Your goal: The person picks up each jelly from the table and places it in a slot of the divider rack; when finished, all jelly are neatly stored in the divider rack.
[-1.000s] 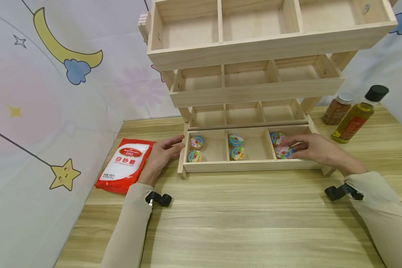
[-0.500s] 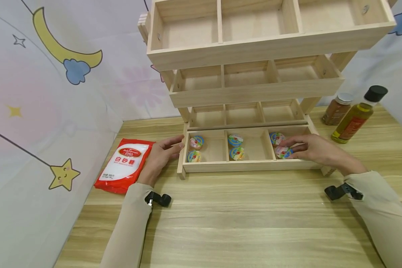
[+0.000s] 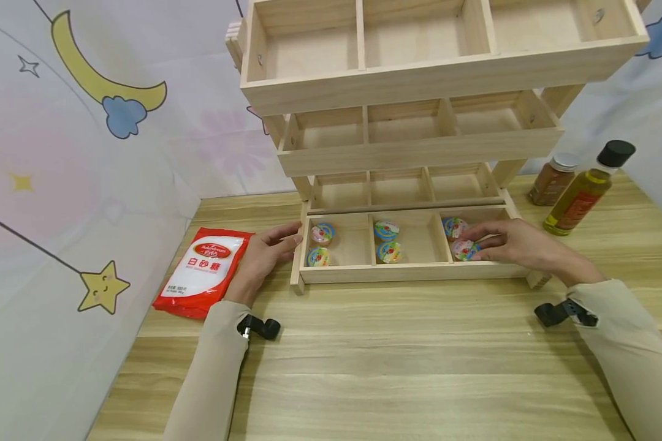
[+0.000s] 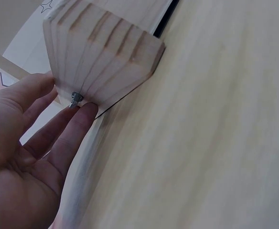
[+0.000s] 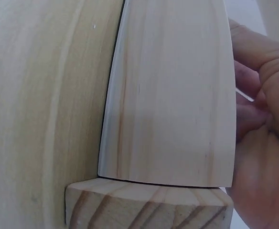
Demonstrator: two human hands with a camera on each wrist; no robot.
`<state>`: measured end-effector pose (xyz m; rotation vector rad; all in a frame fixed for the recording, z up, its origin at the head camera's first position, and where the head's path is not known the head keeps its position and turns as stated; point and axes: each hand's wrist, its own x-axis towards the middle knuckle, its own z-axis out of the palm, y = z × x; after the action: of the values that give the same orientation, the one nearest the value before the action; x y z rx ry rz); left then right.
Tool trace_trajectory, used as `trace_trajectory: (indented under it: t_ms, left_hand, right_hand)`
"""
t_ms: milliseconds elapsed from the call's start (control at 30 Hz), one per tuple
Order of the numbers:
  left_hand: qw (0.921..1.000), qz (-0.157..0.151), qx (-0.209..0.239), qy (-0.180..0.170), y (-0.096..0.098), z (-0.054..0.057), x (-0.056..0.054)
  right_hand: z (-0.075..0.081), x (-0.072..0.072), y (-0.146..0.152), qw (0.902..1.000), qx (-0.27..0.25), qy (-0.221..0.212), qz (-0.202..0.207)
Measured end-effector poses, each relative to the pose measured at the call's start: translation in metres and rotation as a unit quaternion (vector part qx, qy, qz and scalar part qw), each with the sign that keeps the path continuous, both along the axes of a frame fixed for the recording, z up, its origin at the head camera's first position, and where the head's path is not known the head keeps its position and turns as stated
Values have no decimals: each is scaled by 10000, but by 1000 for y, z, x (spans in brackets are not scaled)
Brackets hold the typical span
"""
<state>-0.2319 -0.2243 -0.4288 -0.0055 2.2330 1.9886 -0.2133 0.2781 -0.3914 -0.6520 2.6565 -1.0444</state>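
Observation:
My right hand [image 3: 521,246] reaches into the right compartment of the wooden rack's bottom tray [image 3: 414,274]. Thumb and fingers pinch a small jelly cup [image 3: 463,249] with a printed lid; another jelly cup [image 3: 453,226] sits just behind it. In the right wrist view the tray's front board [image 5: 173,95] hides the fingertips and the cup. My left hand [image 3: 260,262] lies beside the tray's left end, its fingers extended. The left wrist view has those fingertips touching the rack's wooden end [image 4: 101,47], near a metal screw [image 4: 76,98].
Paired jelly cups stand in the left compartment [image 3: 353,245] and middle compartment [image 3: 419,236]. Upper trays [image 3: 441,67] overhang the bottom one. A red-and-white sugar bag [image 3: 204,269] lies left. A brown jar [image 3: 553,180] and an oil bottle [image 3: 585,193] stand right.

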Motion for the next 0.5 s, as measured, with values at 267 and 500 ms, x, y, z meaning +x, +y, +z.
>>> trace_trajectory:
  t_ms: [267, 500]
  left_hand:
    - [10000, -8, -4, 77, -1, 1, -1]
    - [9999, -19, -41, 124, -1, -1, -2]
  right_hand:
    - [1, -1, 0, 9997, 212, 36, -132]
    - [11, 3, 7, 9995, -21, -212, -212]
